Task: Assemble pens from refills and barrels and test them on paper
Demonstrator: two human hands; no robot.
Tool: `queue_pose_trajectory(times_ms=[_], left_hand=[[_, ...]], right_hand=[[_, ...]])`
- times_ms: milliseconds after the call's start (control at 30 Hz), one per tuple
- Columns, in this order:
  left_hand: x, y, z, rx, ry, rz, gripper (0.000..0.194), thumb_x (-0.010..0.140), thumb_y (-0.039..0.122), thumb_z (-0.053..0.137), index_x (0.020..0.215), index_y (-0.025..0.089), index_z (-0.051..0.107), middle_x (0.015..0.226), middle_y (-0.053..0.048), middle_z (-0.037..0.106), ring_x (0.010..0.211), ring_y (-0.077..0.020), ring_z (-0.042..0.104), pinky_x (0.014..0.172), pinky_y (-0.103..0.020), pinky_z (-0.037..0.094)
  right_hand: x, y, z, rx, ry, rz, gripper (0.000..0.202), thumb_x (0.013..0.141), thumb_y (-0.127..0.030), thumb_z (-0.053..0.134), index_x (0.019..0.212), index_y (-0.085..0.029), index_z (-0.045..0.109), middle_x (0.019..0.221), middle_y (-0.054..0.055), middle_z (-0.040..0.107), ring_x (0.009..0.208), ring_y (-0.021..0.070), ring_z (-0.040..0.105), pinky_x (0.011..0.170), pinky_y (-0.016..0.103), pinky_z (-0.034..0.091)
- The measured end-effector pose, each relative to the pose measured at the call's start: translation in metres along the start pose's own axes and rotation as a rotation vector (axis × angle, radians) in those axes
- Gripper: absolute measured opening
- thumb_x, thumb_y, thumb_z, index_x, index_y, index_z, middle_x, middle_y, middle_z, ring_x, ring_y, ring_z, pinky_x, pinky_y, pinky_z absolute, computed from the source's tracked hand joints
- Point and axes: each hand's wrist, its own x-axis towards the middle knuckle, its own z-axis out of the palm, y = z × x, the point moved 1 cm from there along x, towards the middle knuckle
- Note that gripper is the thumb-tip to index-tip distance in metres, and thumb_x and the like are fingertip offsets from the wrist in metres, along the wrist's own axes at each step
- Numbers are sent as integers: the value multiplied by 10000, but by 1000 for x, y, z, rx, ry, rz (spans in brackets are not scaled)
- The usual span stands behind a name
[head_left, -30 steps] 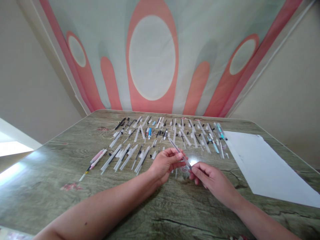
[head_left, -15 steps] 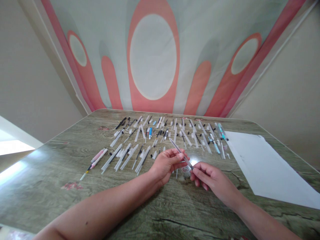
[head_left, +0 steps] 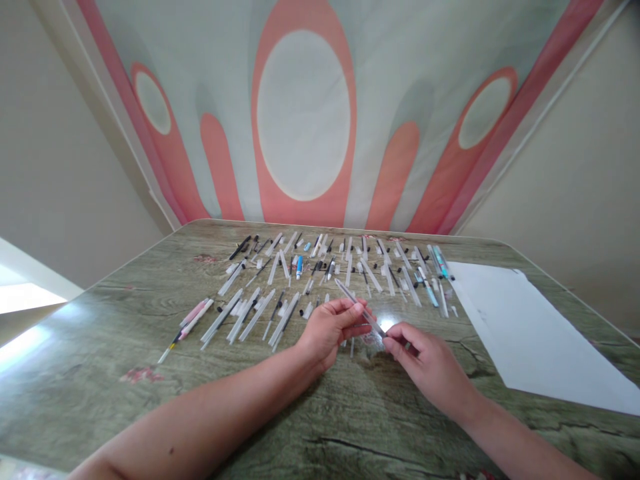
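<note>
My left hand (head_left: 333,327) pinches the middle of a slim translucent pen (head_left: 365,316), holding it tilted above the table. The pen's tapered end points up and away to the left. At its lower, darker end, the fingers of my right hand (head_left: 417,350) are closed on it. Whether they grip the barrel itself or a small cap or plug there is too small to tell. Just beyond my left hand lie clear pen barrels (head_left: 286,322) with dark refills and small caps. A few parts under my hands are partly hidden.
Rows of pen parts (head_left: 350,267) spread across the wood-patterned table (head_left: 240,413). Pink and white pen pieces (head_left: 195,317) lie at the left. A blue pen (head_left: 299,267) is amid the rows. A white paper sheet (head_left: 540,340) covers the right side, beside teal pens (head_left: 441,262).
The view has shifted very slightly. My right-hand fingers are drawn in a little more at the pen's lower end, while my left hand keeps its hold.
</note>
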Motion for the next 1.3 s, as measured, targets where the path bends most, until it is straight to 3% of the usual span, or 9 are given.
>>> queue_pose_trajectory(times_ms=[300, 467, 633, 1000, 1300], left_hand=[[-3, 2, 1, -3, -28, 22, 233, 733, 266, 697, 883, 98, 639, 890, -101, 671, 845, -203, 652, 781, -334, 524], [-2, 3, 1, -16, -24, 19, 231, 735, 268, 697, 890, 110, 628, 906, -103, 672, 851, -204, 657, 773, -332, 530], [-3, 3, 1, -6, -25, 14, 218, 756, 252, 678, 906, 109, 612, 922, -112, 668, 867, -211, 655, 785, -350, 529], [-3, 1, 1, -25, -25, 27, 226, 749, 227, 685, 920, 123, 580, 916, -106, 671, 873, -213, 657, 752, -334, 543], [-3, 1, 1, -44, -21, 8, 230, 748, 258, 689, 908, 125, 593, 911, -103, 677, 851, -207, 666, 751, -338, 546]], right_hand=[[3, 5, 3, 456, -262, 208, 316, 886, -471, 434, 812, -186, 550, 672, -8, 580, 531, 102, 488, 465, 208, 361], [3, 0, -1, 211, -116, 92, 248, 877, -437, 467, 843, -219, 579, 668, -19, 586, 609, 132, 538, 575, 240, 412], [1, -2, -2, -1, -36, -13, 229, 900, -405, 438, 845, -231, 576, 666, -19, 587, 599, 140, 532, 582, 256, 395], [-1, 6, 2, -151, 20, -141, 215, 922, -364, 405, 928, -232, 575, 765, 19, 629, 662, 160, 568, 623, 273, 406], [-2, 6, -1, -201, 26, -179, 233, 932, -337, 377, 862, -231, 571, 765, 33, 635, 673, 167, 574, 638, 276, 406]])
